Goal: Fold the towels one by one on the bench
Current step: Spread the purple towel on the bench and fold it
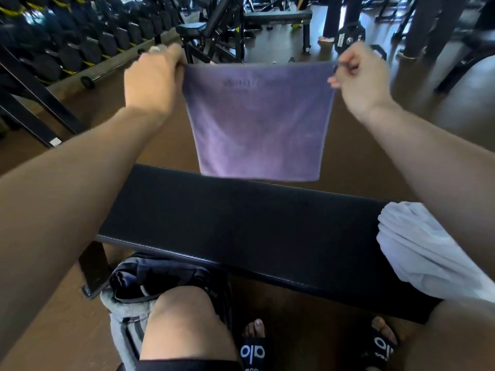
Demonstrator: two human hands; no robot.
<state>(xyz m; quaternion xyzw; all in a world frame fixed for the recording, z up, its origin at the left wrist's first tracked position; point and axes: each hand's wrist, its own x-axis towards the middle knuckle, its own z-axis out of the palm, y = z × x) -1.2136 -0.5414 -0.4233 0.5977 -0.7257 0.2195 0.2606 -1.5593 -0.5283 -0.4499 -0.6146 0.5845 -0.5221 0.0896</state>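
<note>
Fingers of the left hand and right hand pinch a purple towel's top corners above the black counter, a white towel lying at its right end.

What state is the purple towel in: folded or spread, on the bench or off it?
Spread and off the bench. The purple towel hangs flat, its top corners pinched by the left hand and right hand, above the bench.

One purple towel, one white towel, one bench, one bag, two hands, two sandals
</note>
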